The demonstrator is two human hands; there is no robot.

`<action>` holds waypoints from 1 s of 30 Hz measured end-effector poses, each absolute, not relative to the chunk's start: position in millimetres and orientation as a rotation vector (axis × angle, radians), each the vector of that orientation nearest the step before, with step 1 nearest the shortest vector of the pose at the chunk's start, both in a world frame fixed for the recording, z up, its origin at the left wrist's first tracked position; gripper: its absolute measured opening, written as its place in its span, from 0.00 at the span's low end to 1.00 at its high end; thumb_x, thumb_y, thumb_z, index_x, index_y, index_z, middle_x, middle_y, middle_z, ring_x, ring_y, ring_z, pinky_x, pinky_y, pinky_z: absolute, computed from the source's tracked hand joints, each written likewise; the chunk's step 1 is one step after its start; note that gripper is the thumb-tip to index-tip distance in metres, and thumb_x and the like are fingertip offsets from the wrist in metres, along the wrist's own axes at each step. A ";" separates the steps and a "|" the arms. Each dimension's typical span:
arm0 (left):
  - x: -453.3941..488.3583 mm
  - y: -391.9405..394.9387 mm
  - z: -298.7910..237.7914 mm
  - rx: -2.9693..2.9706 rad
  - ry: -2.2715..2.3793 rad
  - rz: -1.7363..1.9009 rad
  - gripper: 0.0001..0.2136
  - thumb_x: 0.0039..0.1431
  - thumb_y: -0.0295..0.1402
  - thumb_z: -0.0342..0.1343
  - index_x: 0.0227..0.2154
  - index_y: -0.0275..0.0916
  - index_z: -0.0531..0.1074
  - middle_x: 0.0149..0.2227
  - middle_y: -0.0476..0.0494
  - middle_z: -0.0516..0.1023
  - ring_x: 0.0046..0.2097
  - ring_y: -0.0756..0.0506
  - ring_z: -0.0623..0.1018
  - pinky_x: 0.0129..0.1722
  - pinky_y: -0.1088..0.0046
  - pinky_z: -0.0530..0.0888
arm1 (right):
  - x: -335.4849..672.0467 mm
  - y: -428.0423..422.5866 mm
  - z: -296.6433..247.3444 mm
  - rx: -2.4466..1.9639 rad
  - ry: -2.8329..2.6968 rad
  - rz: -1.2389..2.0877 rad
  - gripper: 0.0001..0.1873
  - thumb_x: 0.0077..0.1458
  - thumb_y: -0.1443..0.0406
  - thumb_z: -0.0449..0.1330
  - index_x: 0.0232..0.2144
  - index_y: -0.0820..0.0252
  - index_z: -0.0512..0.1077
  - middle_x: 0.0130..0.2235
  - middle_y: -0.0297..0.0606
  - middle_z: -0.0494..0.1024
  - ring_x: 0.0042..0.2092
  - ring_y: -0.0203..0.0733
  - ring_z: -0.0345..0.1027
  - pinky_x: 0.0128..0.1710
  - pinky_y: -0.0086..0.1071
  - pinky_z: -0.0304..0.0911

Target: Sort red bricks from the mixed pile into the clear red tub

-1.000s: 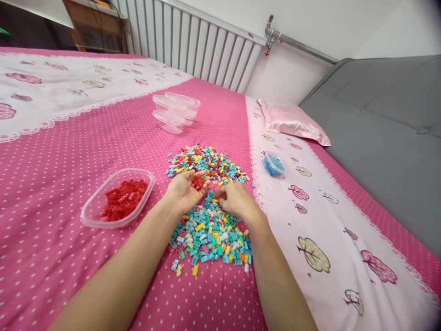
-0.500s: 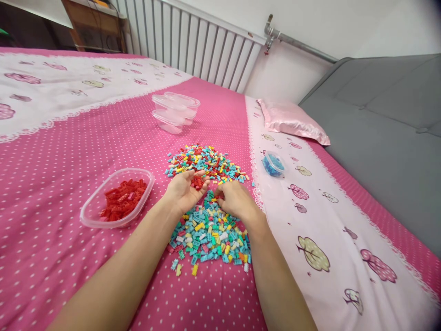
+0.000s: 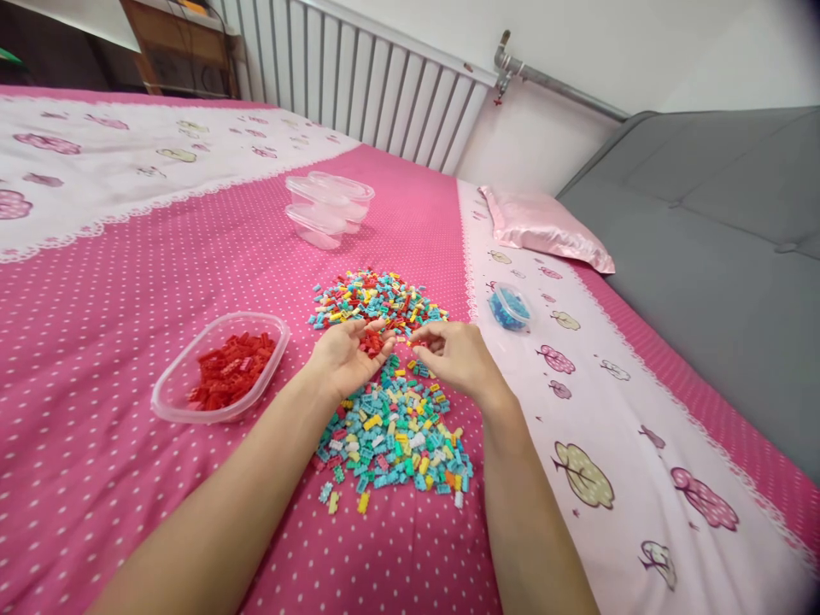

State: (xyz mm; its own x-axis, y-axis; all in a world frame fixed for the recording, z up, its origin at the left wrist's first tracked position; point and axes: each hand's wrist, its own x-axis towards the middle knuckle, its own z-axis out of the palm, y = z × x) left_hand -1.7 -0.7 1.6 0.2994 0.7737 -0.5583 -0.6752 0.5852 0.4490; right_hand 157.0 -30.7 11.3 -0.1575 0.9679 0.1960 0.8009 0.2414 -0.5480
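My left hand (image 3: 349, 357) is cupped palm up, its fingers curled round a small heap of red toy bricks (image 3: 371, 343). Just to its right, my right hand (image 3: 454, 354) pinches a red brick (image 3: 418, 345) between thumb and fingertips. Both hands are over the gap between two piles of small mixed-colour bricks. The far pile (image 3: 377, 299) shows many red, blue and yellow pieces. In the near pile (image 3: 390, 436), mostly turquoise, green and yellow ones show. Left of my hands, a clear plastic tub (image 3: 167, 384) holds red bricks (image 3: 234, 371).
Several clear plastic containers (image 3: 317, 213) stand together farther back on the pink dotted bedspread (image 3: 224, 231). A small tub of blue bricks (image 3: 509, 307) sits to the right. Beyond lie a pink pillow (image 3: 544, 226), a grey headboard (image 3: 711, 222) and a white radiator (image 3: 371, 77).
My right hand has risen from the near pile and moved right and slightly away, with a red brick now visible at its fingertips. My left hand stays almost in place.
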 end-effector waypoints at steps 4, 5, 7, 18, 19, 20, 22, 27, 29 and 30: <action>-1.0 0.0 -3.8 0.124 0.738 0.914 0.11 0.59 0.26 0.41 0.40 0.28 0.66 0.33 0.36 0.69 0.36 0.45 0.74 0.32 0.73 0.76 | 148.4 -39.2 24.4 -1.468 -1.893 0.438 0.10 0.49 0.68 0.55 0.33 0.61 0.75 0.30 0.35 0.78 0.29 0.32 0.69 0.32 0.26 0.65; -0.5 -0.1 -4.9 0.117 0.711 0.895 0.12 0.59 0.26 0.40 0.40 0.27 0.65 0.33 0.36 0.70 0.37 0.45 0.74 0.32 0.72 0.76 | 145.8 -40.8 26.4 -1.426 -1.881 0.438 0.10 0.50 0.68 0.55 0.34 0.61 0.74 0.32 0.36 0.78 0.30 0.32 0.70 0.33 0.26 0.65; 0.8 -0.5 -6.2 0.104 0.665 0.856 0.12 0.60 0.26 0.39 0.40 0.28 0.65 0.33 0.35 0.70 0.36 0.45 0.74 0.32 0.72 0.76 | 141.1 -42.6 28.1 -1.349 -1.872 0.427 0.10 0.50 0.69 0.55 0.34 0.60 0.74 0.34 0.36 0.77 0.33 0.33 0.71 0.35 0.27 0.67; 3.3 -3.2 1.7 0.007 0.667 0.822 0.10 0.59 0.24 0.40 0.39 0.29 0.65 0.33 0.38 0.70 0.32 0.49 0.74 0.32 0.73 0.76 | 138.3 -40.1 25.6 -1.228 -1.823 0.381 0.16 0.51 0.70 0.55 0.43 0.56 0.71 0.43 0.37 0.75 0.37 0.34 0.72 0.36 0.30 0.71; 3.0 -3.5 2.9 0.020 0.677 0.835 0.10 0.59 0.23 0.40 0.38 0.29 0.65 0.32 0.39 0.69 0.32 0.49 0.74 0.31 0.74 0.76 | 139.3 -40.6 26.6 -1.241 -1.809 0.353 0.15 0.51 0.69 0.55 0.43 0.56 0.72 0.42 0.37 0.75 0.36 0.34 0.72 0.36 0.30 0.70; 2.6 -4.2 4.5 0.042 0.687 0.846 0.10 0.58 0.22 0.40 0.37 0.30 0.66 0.31 0.39 0.69 0.31 0.49 0.74 0.29 0.76 0.76 | 140.1 -41.0 27.5 -1.254 -1.801 0.326 0.15 0.51 0.69 0.55 0.42 0.56 0.72 0.42 0.37 0.75 0.35 0.34 0.72 0.34 0.30 0.70; 1.0 -6.7 9.5 0.095 0.695 0.875 0.09 0.58 0.22 0.41 0.34 0.30 0.67 0.30 0.40 0.69 0.29 0.51 0.73 0.24 0.80 0.73 | 141.3 -41.8 28.7 -1.280 -1.794 0.283 0.13 0.51 0.69 0.55 0.41 0.56 0.72 0.40 0.37 0.76 0.34 0.34 0.71 0.32 0.29 0.70; -10.4 -21.8 34.0 0.186 0.650 1.001 0.08 0.59 0.23 0.42 0.29 0.31 0.66 0.25 0.43 0.67 0.22 0.55 0.67 0.14 0.88 0.60 | 140.2 -43.1 28.0 -1.331 -1.798 0.245 0.12 0.51 0.67 0.56 0.39 0.58 0.73 0.39 0.37 0.77 0.32 0.34 0.71 0.30 0.29 0.68; -19.2 -28.8 46.5 0.180 0.646 1.079 0.09 0.60 0.24 0.41 0.28 0.32 0.65 0.24 0.45 0.65 0.21 0.56 0.65 0.13 0.89 0.57 | 139.3 -43.3 26.8 -1.348 -1.804 0.246 0.12 0.51 0.66 0.56 0.39 0.58 0.73 0.38 0.37 0.77 0.31 0.34 0.71 0.30 0.29 0.68; -24.6 -31.6 52.5 0.174 0.652 1.139 0.09 0.60 0.23 0.41 0.27 0.32 0.64 0.23 0.46 0.65 0.21 0.57 0.64 0.13 0.89 0.56 | 139.0 -43.4 26.2 -1.356 -1.806 0.248 0.12 0.50 0.66 0.57 0.39 0.58 0.74 0.38 0.37 0.77 0.31 0.34 0.71 0.29 0.29 0.68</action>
